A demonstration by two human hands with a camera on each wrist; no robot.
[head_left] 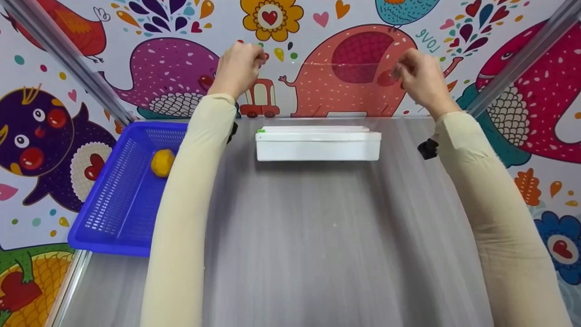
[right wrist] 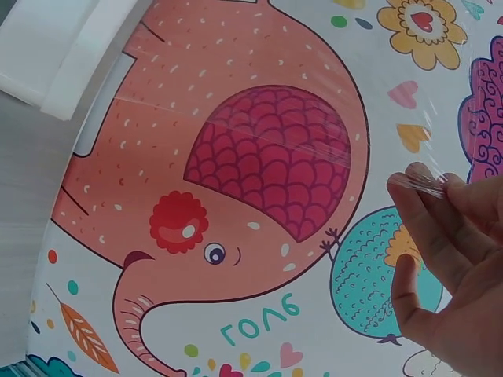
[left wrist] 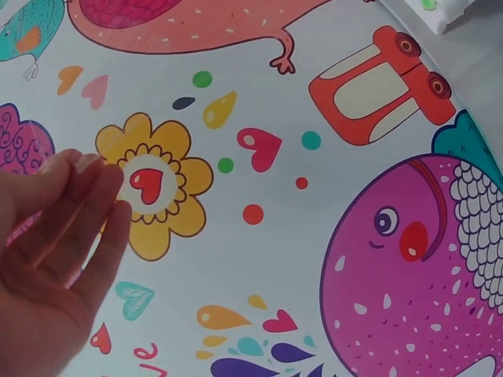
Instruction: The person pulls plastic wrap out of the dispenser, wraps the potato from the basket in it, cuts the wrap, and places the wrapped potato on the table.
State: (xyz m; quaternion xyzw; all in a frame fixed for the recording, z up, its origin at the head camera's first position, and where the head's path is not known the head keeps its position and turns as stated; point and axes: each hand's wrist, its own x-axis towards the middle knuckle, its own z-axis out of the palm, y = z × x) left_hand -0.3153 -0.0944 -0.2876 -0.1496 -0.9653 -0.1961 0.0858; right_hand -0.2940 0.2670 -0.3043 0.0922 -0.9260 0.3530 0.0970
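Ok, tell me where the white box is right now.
In the head view, the white box is at the far end of the table, near the middle, right of the blue basket and just before the patterned wall.

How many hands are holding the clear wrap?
2: the left hand pinches one side of the clear wrap, and the right hand pinches the other. Both are up beyond the white box.
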